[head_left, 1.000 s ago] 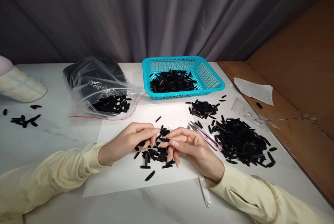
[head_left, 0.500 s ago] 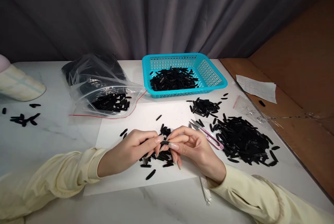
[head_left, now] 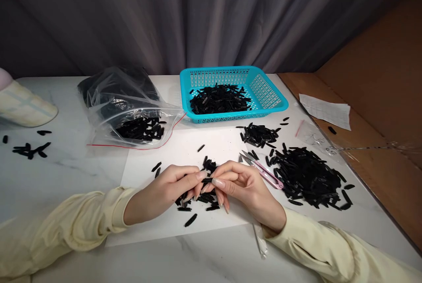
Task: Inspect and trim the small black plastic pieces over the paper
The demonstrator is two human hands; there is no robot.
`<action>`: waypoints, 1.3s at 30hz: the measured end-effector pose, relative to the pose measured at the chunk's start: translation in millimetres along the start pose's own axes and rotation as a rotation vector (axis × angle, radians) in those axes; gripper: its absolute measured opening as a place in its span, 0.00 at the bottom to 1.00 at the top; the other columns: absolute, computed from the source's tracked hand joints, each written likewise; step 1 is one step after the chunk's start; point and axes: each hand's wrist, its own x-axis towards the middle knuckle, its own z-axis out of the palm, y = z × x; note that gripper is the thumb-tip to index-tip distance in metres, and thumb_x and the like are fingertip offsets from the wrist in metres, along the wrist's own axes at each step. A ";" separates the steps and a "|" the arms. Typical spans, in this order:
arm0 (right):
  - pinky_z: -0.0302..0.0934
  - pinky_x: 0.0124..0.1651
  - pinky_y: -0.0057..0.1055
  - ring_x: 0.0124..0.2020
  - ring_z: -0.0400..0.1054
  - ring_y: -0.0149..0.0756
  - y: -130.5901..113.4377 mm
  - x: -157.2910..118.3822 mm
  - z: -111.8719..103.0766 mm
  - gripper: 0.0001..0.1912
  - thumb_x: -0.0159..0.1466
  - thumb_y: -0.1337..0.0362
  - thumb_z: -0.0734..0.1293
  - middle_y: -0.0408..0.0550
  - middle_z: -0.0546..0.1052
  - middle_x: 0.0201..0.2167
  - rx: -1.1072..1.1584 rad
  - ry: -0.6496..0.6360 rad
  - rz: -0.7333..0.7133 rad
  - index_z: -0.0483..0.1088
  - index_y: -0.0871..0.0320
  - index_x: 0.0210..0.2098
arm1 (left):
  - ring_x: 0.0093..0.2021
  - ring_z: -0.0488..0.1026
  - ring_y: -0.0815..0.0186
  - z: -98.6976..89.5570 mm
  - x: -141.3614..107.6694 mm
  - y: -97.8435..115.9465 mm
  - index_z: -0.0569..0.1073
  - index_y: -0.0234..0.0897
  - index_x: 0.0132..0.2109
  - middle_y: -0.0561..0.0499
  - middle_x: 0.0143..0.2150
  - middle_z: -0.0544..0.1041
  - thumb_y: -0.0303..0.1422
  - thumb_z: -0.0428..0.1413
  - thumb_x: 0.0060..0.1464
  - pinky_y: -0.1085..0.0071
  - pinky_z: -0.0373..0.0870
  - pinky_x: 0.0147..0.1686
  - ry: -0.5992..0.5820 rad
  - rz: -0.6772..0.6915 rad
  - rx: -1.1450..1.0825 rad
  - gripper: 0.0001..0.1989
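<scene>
One small black piece point(head_left: 207, 180) is pinched between my two hands, above a white sheet point(head_left: 141, 230). My left hand point(head_left: 168, 188) grips its left end with thumb and fingers. The thumb and fingers of my right hand point(head_left: 242, 186) close on its right end. Beneath and around the fingers lies a loose pile of black pieces point(head_left: 211, 197), partly hidden by both hands. Pink-handled snips point(head_left: 268, 176) rest on the table just right of my right hand, their blades pointing up and left.
A blue basket point(head_left: 234, 117) holding black pieces stands at the back. Left of it lies an open clear bag point(head_left: 128, 111). Black piles point(head_left: 308, 177) sit at the right, with a cup point(head_left: 28, 103) at far left and cardboard point(head_left: 369, 103) along the right edge.
The view has shifted very slightly. Both hands keep nearly the same place, and the black piece has turned a little between the fingers.
</scene>
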 end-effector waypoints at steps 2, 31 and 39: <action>0.60 0.19 0.23 0.19 0.65 0.27 -0.1 -0.1 0.1 0.09 0.59 0.61 0.68 0.49 0.76 0.26 -0.011 -0.028 0.006 0.69 0.62 0.32 | 0.22 0.56 0.72 0.3 0.4 0.6 0.63 0.34 0.23 0.56 0.19 0.61 0.39 0.44 0.59 0.75 0.53 0.23 0.001 0.001 -0.026 0.19; 0.54 0.22 0.24 0.20 0.63 0.26 3.5 -0.8 -2.1 0.08 0.64 0.64 0.63 0.51 0.76 0.28 0.030 -0.155 -0.012 0.68 0.63 0.34 | 0.18 0.50 0.75 2.5 2.1 -1.2 0.64 0.33 0.23 0.57 0.16 0.57 0.39 0.47 0.57 0.76 0.44 0.17 -0.045 -0.190 -0.374 0.18; 0.57 0.21 0.23 0.21 0.67 0.28 0.8 -1.1 -0.6 0.10 0.64 0.60 0.63 0.52 0.77 0.29 0.019 -0.150 0.017 0.68 0.62 0.34 | 0.19 0.53 0.75 1.7 0.1 1.2 0.64 0.33 0.23 0.58 0.18 0.59 0.36 0.46 0.58 0.76 0.48 0.19 -0.029 -0.047 -0.237 0.17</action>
